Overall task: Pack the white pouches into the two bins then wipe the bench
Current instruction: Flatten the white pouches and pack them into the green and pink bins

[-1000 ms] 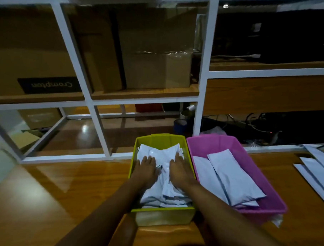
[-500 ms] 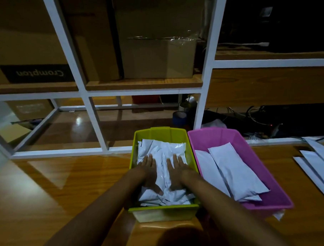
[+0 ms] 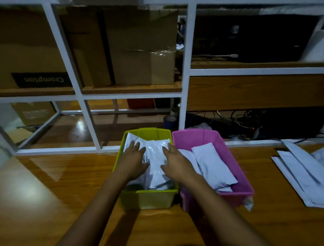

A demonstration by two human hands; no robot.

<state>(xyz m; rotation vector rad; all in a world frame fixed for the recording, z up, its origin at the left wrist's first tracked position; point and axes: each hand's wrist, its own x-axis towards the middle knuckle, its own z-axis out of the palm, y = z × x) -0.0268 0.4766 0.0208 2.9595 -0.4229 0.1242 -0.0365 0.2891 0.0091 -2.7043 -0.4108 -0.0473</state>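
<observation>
A green bin [image 3: 148, 197] and a pink bin [image 3: 247, 188] stand side by side on the wooden bench [image 3: 43, 192]. The green bin is full of white pouches [image 3: 156, 159]. My left hand [image 3: 132, 159] and my right hand [image 3: 174, 161] both lie flat on that stack with fingers spread, pressing it down. Two white pouches [image 3: 214, 167] lie in the pink bin. More white pouches [image 3: 304, 171] lie loose on the bench at the right edge.
A white metal shelf frame [image 3: 186, 68] rises behind the bins, with cardboard boxes [image 3: 142, 47] on its wooden shelf. A blue tape roll [image 3: 169, 121] and tangled cables [image 3: 241, 117] sit behind the pink bin.
Both hands have slid toward the far end of the green bin, flattening the pouch stack. The camera has tilted slightly.
</observation>
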